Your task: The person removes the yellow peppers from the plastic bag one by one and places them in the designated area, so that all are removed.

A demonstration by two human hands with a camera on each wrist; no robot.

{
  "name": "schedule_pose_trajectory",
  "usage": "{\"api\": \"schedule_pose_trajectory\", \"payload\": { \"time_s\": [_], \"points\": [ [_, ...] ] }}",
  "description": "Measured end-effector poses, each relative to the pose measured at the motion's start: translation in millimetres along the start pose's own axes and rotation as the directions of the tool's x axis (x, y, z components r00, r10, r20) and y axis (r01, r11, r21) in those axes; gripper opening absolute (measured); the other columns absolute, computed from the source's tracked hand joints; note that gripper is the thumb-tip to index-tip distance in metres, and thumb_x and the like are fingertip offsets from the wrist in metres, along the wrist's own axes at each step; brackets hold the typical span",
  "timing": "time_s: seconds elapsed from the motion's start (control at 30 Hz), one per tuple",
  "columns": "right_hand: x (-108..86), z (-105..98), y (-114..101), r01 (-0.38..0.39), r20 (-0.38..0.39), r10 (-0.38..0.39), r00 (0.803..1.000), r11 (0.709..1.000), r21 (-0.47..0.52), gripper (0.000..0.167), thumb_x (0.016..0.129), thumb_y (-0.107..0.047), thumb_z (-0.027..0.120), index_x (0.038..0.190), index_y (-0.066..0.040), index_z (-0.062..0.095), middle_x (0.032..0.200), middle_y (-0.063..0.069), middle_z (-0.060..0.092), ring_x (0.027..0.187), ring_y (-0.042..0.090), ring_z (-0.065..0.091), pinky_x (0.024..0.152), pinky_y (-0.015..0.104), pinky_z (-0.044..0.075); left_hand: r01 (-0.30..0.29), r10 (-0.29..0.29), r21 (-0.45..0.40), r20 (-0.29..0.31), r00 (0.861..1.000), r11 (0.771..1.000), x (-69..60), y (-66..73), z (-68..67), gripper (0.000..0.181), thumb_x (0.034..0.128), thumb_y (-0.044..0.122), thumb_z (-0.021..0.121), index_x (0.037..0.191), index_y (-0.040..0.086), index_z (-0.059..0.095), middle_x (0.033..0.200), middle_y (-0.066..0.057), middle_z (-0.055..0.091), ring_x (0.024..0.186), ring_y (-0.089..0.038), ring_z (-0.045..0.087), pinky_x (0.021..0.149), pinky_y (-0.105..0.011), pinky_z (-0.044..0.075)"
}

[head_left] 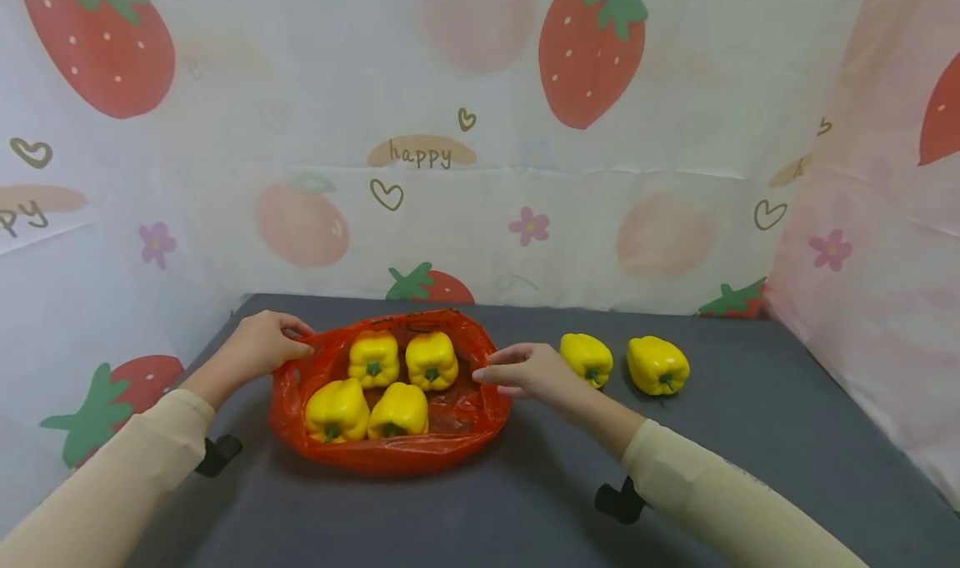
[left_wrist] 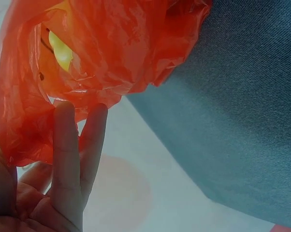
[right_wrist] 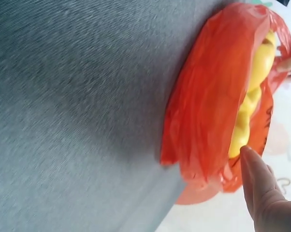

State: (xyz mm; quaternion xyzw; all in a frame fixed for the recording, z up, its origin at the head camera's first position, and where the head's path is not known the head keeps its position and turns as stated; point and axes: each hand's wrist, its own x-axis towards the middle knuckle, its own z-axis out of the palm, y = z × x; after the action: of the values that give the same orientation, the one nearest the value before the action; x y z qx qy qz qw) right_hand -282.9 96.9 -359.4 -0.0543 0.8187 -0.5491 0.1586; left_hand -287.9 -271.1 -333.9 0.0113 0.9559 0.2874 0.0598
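Observation:
A red plastic bag (head_left: pixel 390 460) lies on the table with its mouth spread wide, and several yellow bell peppers (head_left: pixel 337 411) rest inside. At the bag's left rim, my left hand (head_left: pixel 258 347) holds the plastic between thumb and fingers; in the left wrist view, two fingers (left_wrist: pixel 66 154) extend along the red film (left_wrist: pixel 121 53). My right hand (head_left: pixel 536 374) is at the right rim with its fingers fairly straight, the tips over the edge. The right wrist view shows that hand (right_wrist: pixel 266 193) beside the bag (right_wrist: pixel 208 96); whether it touches the plastic, I cannot tell.
Two more yellow peppers, one behind my right hand (head_left: pixel 587 358) and another farther right (head_left: pixel 657 365), sit on the dark grey table (head_left: pixel 420 526). A white curtain (head_left: pixel 480 243) printed with strawberries hangs along the back and sides.

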Motion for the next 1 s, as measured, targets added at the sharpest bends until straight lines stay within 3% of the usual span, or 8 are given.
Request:
{"api": "schedule_pose_trajectory", "payload": {
  "time_s": [0.37,0.67,0.87,1.0],
  "points": [
    [4.2,32,-7,-0.005,0.077,0.004,0.997,1.000,0.018,0.057,0.082,-0.033,0.081,0.126,0.000,0.065,0.124,0.012,0.067,0.108,0.029,0.069,0.092,0.039,0.058,-0.011,0.011,0.016,-0.002,1.000,1.000,1.5,1.3,0.9,0.040,0.0908,0.021,0.066,0.121,-0.005,0.064,0.109,-0.023,0.067,0.075,-0.017,0.060,0.065,-0.027,0.056],
    [6.6,51,-11,-0.028,0.101,0.030,0.994,0.999,-0.020,0.061,0.080,-0.036,0.082,0.126,0.001,0.063,0.124,0.014,0.066,0.101,0.027,0.072,0.090,0.041,0.059,-0.008,0.008,0.006,-0.006,1.000,1.000,3.1,-0.3,0.6,0.040,0.0910,0.020,0.066,0.122,-0.005,0.063,0.110,-0.024,0.067,0.074,-0.017,0.061,0.066,-0.028,0.057],
    [10.5,61,-13,-0.056,0.068,0.061,0.996,0.996,-0.073,0.049,0.076,-0.039,0.085,0.109,-0.006,0.070,0.106,0.006,0.071,0.090,0.024,0.070,0.080,0.034,0.060,-0.010,0.011,0.012,-0.009,1.000,1.000,2.7,1.7,0.4,0.040,0.0913,0.020,0.066,0.122,-0.005,0.064,0.110,-0.024,0.067,0.074,-0.017,0.061,0.065,-0.027,0.057],
    [10.6,68,-14,-0.065,0.047,0.070,0.996,0.993,-0.101,0.036,0.074,-0.041,0.086,0.086,-0.010,0.073,0.080,0.001,0.069,0.076,0.021,0.067,0.071,0.031,0.058,-0.011,0.012,0.019,-0.011,1.000,1.000,1.4,2.6,0.9,0.039,0.0912,0.020,0.066,0.121,-0.005,0.064,0.110,-0.024,0.066,0.076,-0.018,0.061,0.066,-0.028,0.057]
  ]
}}
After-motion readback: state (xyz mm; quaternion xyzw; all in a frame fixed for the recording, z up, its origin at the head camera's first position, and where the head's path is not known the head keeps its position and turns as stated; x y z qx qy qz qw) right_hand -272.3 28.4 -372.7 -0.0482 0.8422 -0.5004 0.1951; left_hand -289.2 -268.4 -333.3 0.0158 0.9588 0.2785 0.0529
